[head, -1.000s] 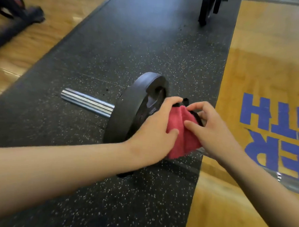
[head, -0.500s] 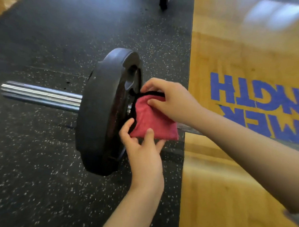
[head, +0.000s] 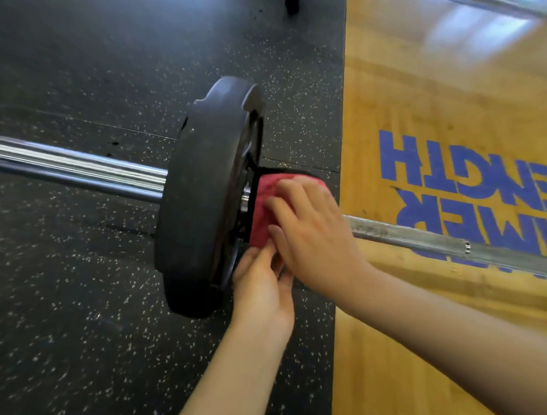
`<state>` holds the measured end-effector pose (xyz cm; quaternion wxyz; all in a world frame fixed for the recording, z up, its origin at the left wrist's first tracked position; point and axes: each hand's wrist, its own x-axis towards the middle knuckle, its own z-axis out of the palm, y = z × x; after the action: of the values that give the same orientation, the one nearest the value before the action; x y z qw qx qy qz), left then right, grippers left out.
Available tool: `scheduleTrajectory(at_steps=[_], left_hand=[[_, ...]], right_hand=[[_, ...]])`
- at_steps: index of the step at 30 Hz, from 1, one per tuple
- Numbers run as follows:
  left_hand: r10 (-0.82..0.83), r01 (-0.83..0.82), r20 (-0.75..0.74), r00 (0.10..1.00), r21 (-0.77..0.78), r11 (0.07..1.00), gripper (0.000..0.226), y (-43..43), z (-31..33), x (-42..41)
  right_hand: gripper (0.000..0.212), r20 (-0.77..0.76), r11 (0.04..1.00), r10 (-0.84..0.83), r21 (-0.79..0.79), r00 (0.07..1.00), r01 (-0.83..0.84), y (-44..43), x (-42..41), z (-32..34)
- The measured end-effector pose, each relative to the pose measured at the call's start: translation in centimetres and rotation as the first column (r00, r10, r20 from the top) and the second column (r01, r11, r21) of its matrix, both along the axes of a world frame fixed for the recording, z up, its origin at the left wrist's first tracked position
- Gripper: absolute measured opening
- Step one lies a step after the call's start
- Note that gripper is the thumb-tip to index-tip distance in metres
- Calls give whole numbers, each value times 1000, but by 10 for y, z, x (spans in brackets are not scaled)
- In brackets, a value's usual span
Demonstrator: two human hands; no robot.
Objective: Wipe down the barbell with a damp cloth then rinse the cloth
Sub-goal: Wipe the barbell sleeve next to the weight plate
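A barbell lies across the floor, its chrome sleeve [head: 79,170] on the left and its grey shaft [head: 421,239] running right. A black weight plate [head: 203,198] stands on the bar. A red cloth with a black edge [head: 263,207] is wrapped over the shaft right beside the plate. My right hand [head: 311,237] lies over the cloth from above, fingers curved round it. My left hand [head: 262,288] reaches up from below and pinches the cloth's lower edge. The bar under the cloth is hidden.
The plate rests on black speckled rubber matting [head: 72,324]. To the right is a wooden platform [head: 416,354] with blue lettering [head: 455,171]. A dark equipment foot [head: 293,1] stands at the top, and another bar [head: 509,7] crosses the top right corner.
The view has closed in on the plate. My right hand slid down over the cloth and now covers most of it. My left hand moved up under the cloth's lower edge.
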<state>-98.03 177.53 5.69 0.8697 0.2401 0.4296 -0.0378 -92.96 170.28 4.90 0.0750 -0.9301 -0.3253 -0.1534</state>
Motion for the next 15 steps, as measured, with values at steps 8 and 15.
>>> scheduleTrajectory(at_steps=[8, 15], left_hand=[[113, -118, 51, 992, 113, 987, 23, 4, -3, 4], [96, -97, 18, 995, 245, 965, 20, 5, -1, 5]], right_hand=[[54, -153, 994, -7, -111, 988, -10, 0, 14, -12], [41, -602, 988, -116, -148, 790, 32, 16, 59, 20]])
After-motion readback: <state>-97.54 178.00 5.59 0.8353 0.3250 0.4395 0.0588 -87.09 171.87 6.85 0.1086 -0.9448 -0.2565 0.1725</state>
